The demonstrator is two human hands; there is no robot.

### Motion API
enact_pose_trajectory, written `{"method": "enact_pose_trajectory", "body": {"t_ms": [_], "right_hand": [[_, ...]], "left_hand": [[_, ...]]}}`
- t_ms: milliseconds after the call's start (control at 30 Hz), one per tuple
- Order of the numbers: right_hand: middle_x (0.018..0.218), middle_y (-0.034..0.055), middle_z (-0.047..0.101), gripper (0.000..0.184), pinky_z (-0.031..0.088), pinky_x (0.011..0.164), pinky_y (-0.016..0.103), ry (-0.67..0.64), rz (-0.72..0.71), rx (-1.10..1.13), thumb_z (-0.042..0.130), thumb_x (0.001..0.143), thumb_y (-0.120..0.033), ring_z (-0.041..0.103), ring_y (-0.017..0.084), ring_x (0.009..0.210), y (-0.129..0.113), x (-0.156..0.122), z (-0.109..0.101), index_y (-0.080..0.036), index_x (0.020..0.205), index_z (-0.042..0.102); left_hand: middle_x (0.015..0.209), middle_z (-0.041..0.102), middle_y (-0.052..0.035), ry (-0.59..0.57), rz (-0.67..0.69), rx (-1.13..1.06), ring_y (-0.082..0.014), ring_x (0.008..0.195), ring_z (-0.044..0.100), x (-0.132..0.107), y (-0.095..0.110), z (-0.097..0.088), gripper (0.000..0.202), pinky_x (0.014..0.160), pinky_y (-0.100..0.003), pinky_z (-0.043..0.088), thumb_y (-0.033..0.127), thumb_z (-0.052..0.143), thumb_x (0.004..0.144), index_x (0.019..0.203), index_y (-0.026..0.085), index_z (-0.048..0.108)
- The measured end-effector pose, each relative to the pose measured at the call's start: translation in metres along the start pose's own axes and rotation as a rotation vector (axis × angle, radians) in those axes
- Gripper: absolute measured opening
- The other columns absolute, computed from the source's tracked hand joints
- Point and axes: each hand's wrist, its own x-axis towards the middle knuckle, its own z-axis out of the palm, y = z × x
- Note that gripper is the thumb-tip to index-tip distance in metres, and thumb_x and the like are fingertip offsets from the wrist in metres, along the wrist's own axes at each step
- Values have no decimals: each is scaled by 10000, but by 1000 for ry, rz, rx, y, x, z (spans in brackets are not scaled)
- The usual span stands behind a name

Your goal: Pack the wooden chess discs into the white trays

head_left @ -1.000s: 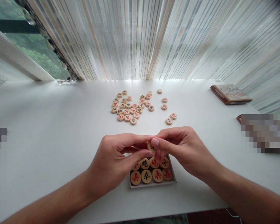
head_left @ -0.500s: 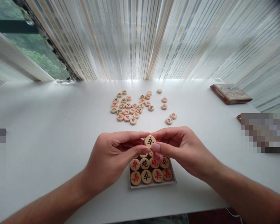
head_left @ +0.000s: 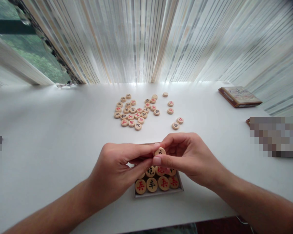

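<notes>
A round wooden xiangqi piece (head_left: 160,151) with a black character is pinched between the fingertips of both hands. My left hand (head_left: 117,169) is closed on its left edge. My right hand (head_left: 192,156) grips it from the right, thumb across its lower face, so part of the character is covered. Just below sits a shallow open box (head_left: 158,194) with rows of larger-looking pieces in red and black, among them a red piece (head_left: 140,186) and a black piece (head_left: 151,184). The hands hide the box's upper rows.
Beyond the hands, many loose xiangqi pieces (head_left: 137,115) lie scattered on the white table (head_left: 63,130). Two of them (head_left: 175,125) touch off to the right. A flat box (head_left: 239,96) lies at the back right, near a blurred-out object (head_left: 273,133). Striped curtains (head_left: 136,42) hang behind.
The held piece has come slightly lower and my right thumb now covers more of its face. My left fingertips have moved a little to the right; the box's far edge now shows.
</notes>
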Motion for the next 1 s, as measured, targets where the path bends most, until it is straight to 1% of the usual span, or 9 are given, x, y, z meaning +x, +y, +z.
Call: {"method": "enact_pose_trajectory", "body": {"t_ms": [100,233,400,500,567,667,800,900,1000], "right_hand": [[640,35,753,291,493,523,184,-22,-5,6,1040,656,-252,651,113,570,0,0,1,-141,780,800],[633,30,746,284,491,523,188,-27,-28,16,1034,667,-265,646,114,572,-3,-2,2,-141,784,807],[614,25,727,266,504,527,198,-31,-50,-29,998,734,-313,633,113,553,-6,-3,3,-138,771,801],[651,38,750,252,528,545,197,-45,-59,-52,966,785,-338,662,119,573,-5,-2,0,-138,807,814],[671,44,763,252,549,558,203,-56,-43,-52,960,792,-348,684,128,586,-5,-2,-1,-140,840,826],[669,44,768,259,553,556,190,-66,-1,-19,984,758,-324,691,125,588,-4,-1,-3,-142,862,832],[675,49,777,286,546,552,166,-77,46,47,1028,670,-241,699,119,597,-2,-1,-3,-136,838,821],[696,45,784,304,555,570,160,-81,56,86,1036,632,-178,709,115,612,-1,0,-3,-137,847,825],[723,31,787,347,558,583,158,-72,59,112,1039,576,-101,712,110,625,-1,0,-4,-146,846,826]], "left_hand": [[1099,860,-11,-2,8,0,-177,885,857,-1,-1,0,382,776,-157,681,21,806,864,1157,260,861],[1123,856,-1,-8,17,-16,-155,888,855,-2,-2,0,406,786,-130,667,2,806,861,1159,272,859],[1059,869,12,-5,0,-35,-150,818,852,-1,0,0,418,754,-139,676,8,829,847,1159,285,859],[1020,872,11,10,-25,-58,-159,807,852,0,0,0,411,756,-150,682,13,846,833,1151,273,861],[1002,871,6,26,-44,-70,-173,811,855,0,0,0,399,763,-167,690,21,853,831,1150,260,860],[996,867,5,36,-49,-79,-180,809,856,-1,-1,1,380,765,-175,692,40,856,840,1148,262,861],[1041,866,6,38,-35,-56,-157,841,854,-2,-1,1,391,787,-126,666,34,858,837,1158,257,857],[1058,866,11,42,-21,-34,-146,867,852,-1,-2,1,392,809,-103,650,24,856,835,1154,251,858],[1060,867,7,42,-15,-8,-147,862,851,-1,-2,0,385,805,-111,653,32,860,834,1151,251,860]]}}
